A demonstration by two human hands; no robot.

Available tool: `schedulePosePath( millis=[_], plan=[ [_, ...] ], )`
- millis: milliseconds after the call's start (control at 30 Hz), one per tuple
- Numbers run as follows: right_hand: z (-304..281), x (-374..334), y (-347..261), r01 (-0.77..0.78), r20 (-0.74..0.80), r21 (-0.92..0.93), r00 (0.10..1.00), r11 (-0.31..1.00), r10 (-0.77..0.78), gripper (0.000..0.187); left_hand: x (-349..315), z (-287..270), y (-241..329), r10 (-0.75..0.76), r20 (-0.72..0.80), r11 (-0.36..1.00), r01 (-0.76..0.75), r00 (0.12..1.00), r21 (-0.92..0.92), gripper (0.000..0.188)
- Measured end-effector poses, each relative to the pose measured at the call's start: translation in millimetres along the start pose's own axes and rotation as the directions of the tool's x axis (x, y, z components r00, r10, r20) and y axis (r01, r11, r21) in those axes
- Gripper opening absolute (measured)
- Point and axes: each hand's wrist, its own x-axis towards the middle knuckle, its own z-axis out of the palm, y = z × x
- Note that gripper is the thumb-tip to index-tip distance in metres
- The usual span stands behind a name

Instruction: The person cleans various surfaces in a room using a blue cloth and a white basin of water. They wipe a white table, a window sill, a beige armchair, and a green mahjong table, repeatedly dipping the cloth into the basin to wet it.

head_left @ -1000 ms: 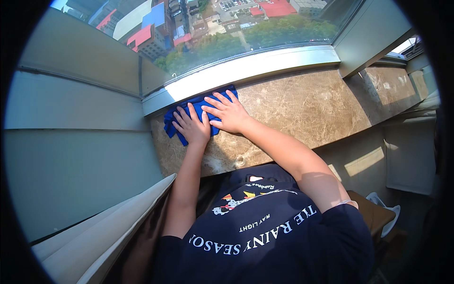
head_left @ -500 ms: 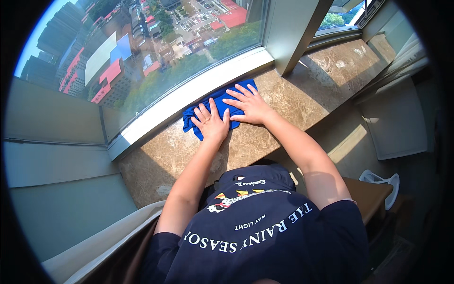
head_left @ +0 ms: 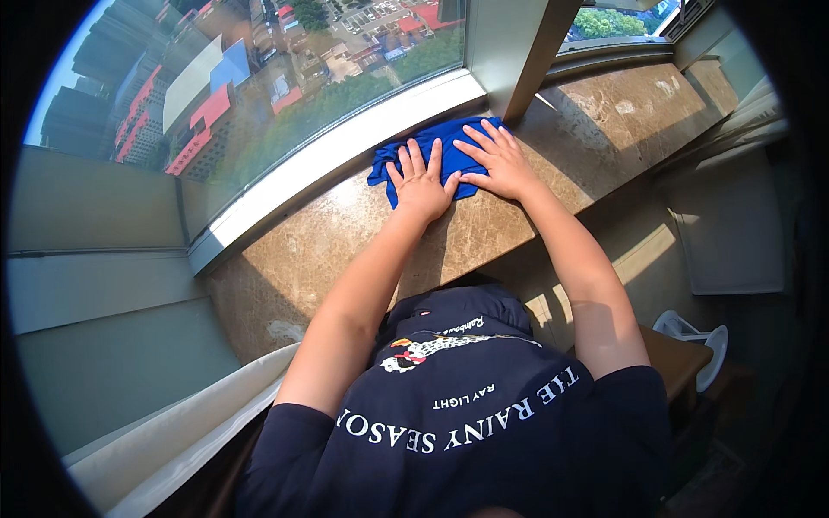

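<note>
Left hand (head_left: 423,187): lay flat, palm down, fingers spread on blue cloth (head_left: 445,132); pressed it, didn't grip.
Right hand (head_left: 509,170): also flat on cloth, fingers fanned, not gripping; thumb near left thumb.
Blue cloth: lay rumpled under both hands, on brown sill (head_left: 302,237), alongside white window frame (head_left: 345,158).
Sill: was partly sunlit.

High-rise room: window (head_left: 337,95) over rooftops (head_left: 211,116), stone sill (head_left: 294,250), pale curtain (head_left: 190,423).

The blue cloth (head_left: 448,158) is partly hidden, the lower-left curtain (head_left: 192,421) cut off.
</note>
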Motion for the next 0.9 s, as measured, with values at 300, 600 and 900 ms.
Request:
schedulePosePath(
  millis=[300, 600, 900],
  plan=[
    [-11, -96, -92, -0.232, 0.017, -0.040, 0.972, 0.972, 0.233, 0.066, -81, 12, -9, 0.240, -0.157, 0.969, -0.246, 0.958, -0.014, 0.074],
    [2, -102, -204, -0.226, 0.170, 0.018, 0.961, 0.974, 0.220, 0.069, -173, 3, -79, 0.118, -0.186, 0.985, -0.138, 0.975, -0.100, 0.073],
    [52, -30, -319, 0.188, 0.221, 0.202, 0.947, 0.961, -0.232, 0.067, -276, -6, -198, -0.281, -0.280, 0.960, 0.272, 0.918, -0.071, 0.075]
  ],
)
